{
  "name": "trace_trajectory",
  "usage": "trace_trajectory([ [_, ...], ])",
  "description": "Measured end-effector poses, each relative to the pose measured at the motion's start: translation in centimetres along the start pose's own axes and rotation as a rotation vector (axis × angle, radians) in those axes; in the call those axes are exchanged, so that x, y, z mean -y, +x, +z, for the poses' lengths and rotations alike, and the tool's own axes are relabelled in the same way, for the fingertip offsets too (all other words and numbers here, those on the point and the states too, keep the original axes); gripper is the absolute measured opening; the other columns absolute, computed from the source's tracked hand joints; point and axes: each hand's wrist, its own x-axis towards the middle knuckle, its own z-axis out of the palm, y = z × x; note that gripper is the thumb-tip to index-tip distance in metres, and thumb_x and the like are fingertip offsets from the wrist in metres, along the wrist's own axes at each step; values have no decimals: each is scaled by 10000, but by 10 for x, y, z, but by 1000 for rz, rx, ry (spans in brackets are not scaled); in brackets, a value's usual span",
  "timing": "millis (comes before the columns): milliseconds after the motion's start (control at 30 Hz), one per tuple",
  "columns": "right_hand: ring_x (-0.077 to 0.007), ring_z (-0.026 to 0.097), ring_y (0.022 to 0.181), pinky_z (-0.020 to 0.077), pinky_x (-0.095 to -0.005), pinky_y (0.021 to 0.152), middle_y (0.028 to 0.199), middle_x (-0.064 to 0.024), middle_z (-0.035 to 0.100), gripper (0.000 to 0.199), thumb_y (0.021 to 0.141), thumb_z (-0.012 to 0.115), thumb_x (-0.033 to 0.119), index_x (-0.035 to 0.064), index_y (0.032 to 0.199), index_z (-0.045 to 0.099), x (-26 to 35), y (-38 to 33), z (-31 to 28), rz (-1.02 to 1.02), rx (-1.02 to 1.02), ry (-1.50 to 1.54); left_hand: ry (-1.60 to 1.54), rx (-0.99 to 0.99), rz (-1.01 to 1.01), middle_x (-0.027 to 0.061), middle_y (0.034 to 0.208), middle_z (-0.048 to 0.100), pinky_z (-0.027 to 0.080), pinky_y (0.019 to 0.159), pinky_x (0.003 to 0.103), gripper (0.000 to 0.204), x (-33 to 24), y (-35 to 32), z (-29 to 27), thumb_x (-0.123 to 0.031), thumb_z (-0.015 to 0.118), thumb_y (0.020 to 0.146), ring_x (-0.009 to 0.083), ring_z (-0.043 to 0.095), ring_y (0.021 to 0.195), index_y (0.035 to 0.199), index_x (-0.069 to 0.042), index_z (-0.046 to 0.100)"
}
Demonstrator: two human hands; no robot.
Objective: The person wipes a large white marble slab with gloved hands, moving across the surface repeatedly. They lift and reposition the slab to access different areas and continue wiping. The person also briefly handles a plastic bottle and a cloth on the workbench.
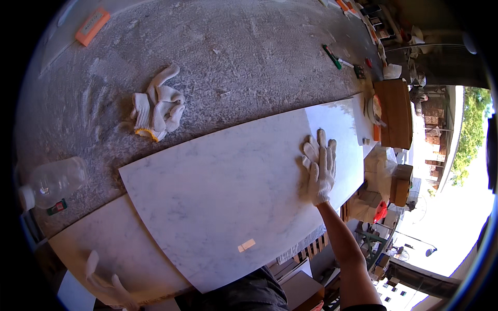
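Note:
A white marble-patterned slab (223, 197) with faint grey veins lies slanted across the worktop, and its right end is glossy with reflected light. My right hand (320, 168), in a white knit glove, lies flat on it towards the right end, fingers stretched out. Below it, a second slab (111, 249) of similar look shows at the left, partly covered by the first. My left hand (110, 285), also gloved, is over this lower slab's near left part, fingers apart and somewhat blurred, with nothing seen in it. A small beige sticker (247, 245) is on the upper slab near me.
A dusty grey worktop (244, 67) carries a crumpled pair of white gloves (158, 103), a clear plastic bottle (54, 181) and an orange box (93, 26). A green-handled tool (332, 57) lies at the far right. Cardboard boxes (392, 114) stand along the right side.

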Motion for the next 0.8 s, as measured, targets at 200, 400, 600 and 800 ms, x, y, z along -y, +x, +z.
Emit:
trace_trajectory([
  [200,-418,336,1474,284,-495,1208,1573,-190,404,590,965,535,279,61,1507,451,-13,9,0,-58,17,-5,-152,43,-1,291,1309,521,418,1005,534,558,-87,-60,-12,-200,616,953,443,528,1155,1420,58,454],
  [400,-435,344,1465,280,-525,1201,1549,-221,424,591,968,517,282,18,1493,452,-51,42,3,-185,24,-23,-339,528,20,305,1539,339,240,1172,575,664,-181,-47,-1,-254,611,940,475,355,1394,1494,23,374],
  [600,-467,345,1457,271,-518,1202,1553,-238,414,571,981,486,260,3,1490,456,-59,43,1,-220,17,24,86,460,218,332,1471,394,320,1103,581,604,-195,-44,4,-295,513,994,503,422,1309,1456,75,394],
  [800,-471,367,1447,274,-510,1197,1554,-249,415,554,994,445,243,-1,1491,460,-83,34,13,-267,-15,-8,-84,135,371,350,1411,439,357,1056,581,570,-214,-36,23,-277,511,1003,503,460,1256,1439,77,406],
])
